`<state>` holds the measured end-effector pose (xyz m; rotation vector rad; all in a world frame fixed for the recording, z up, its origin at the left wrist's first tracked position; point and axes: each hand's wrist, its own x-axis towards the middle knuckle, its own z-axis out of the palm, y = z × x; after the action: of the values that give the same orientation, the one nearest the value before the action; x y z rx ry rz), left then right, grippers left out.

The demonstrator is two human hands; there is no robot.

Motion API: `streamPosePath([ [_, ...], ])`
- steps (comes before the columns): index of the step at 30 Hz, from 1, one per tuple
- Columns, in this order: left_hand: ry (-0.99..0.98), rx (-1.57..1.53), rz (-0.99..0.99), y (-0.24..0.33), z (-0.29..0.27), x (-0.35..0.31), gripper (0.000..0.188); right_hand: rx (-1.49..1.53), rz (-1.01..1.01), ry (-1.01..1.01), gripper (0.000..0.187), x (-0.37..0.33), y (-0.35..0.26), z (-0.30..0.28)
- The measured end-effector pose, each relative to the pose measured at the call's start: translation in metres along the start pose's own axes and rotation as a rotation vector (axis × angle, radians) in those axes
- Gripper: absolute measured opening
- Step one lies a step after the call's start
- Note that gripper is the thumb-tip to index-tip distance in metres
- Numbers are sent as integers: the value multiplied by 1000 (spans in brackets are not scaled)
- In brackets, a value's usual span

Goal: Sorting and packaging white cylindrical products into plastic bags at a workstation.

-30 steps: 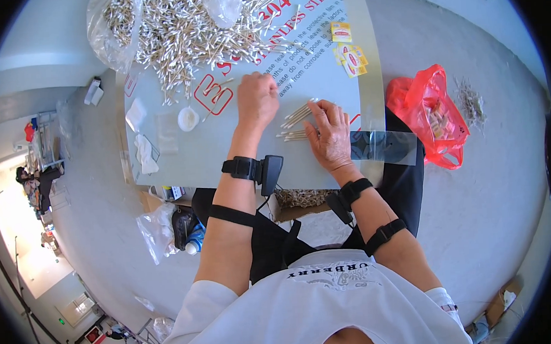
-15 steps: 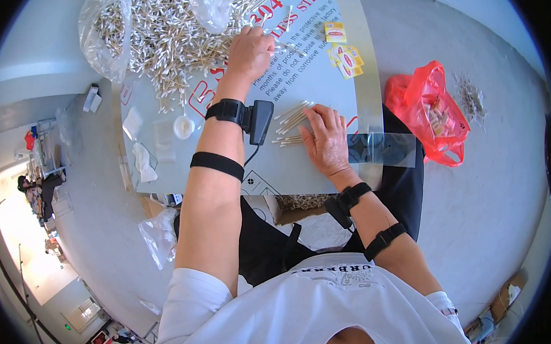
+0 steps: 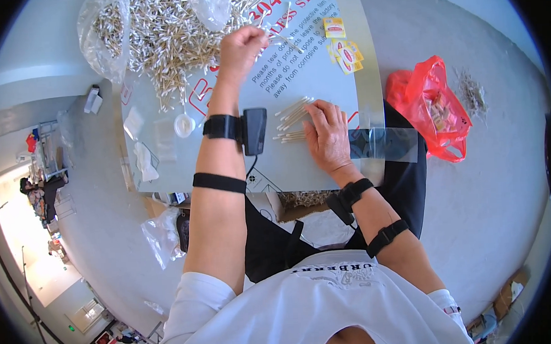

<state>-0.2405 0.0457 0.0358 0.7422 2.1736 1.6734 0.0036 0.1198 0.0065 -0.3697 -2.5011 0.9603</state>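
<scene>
Swabs [image 3: 292, 114] on table [image 3: 287, 165], 2 groups: upper slants up-right, lower near level. Right hand [image 3: 328, 135] over right ends, grip unclear; left hand [image 3: 243, 49] pinched, contents unclear. Near edge close; bare table left.

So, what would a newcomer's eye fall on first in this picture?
Probably the large heap of cotton swabs, far left on the table, comes first. Next is the red plastic bag right of the table. Near the middle, the right hand seems to touch a small swab group.
</scene>
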Motion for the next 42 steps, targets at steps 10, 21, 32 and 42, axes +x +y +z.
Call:
streamPosePath([
  [10,-16,788,216,6,64,-121,11,283,125,217,25,-4,7,5],
  [21,-145,996,187,10,68,-191,67,657,267,381,20,-19,6,0],
  [32,43,640,171,-8,64,-182,65,672,240,361,25,-3,9,4],
  [42,290,17,143,2,104,-179,49,636,194,276,28,-1,1,14],
])
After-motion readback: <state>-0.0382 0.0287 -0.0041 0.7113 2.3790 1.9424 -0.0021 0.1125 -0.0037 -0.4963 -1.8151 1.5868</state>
